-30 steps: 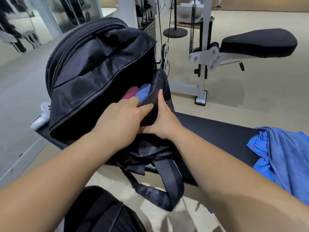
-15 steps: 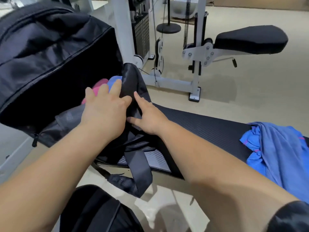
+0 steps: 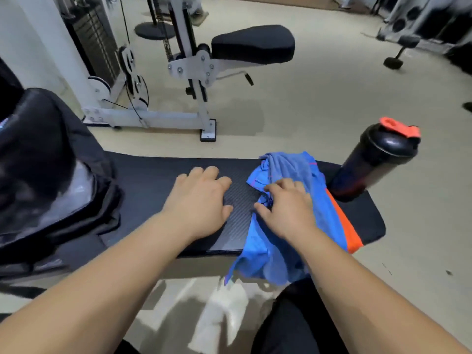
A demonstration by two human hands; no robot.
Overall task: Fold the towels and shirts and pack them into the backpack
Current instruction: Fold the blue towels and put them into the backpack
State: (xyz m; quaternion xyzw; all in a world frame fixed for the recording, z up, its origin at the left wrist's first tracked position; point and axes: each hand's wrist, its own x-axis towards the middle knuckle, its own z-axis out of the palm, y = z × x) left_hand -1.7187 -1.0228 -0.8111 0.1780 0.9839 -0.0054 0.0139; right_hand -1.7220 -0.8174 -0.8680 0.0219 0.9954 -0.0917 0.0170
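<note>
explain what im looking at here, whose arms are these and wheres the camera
This is one picture from a wide-angle camera worn on a person's head, looking forward and down, so the arms are the wearer's own. There is no machine involved, only bare hands. The person is at a black bench in a gym. The left hand lies flat on the bench with nothing in it. The right hand rests open on a crumpled blue shirt, not clearly gripping it. A black backpack sits at the left end, blurred. A black bottle with an orange lid stands at the right end.
</note>
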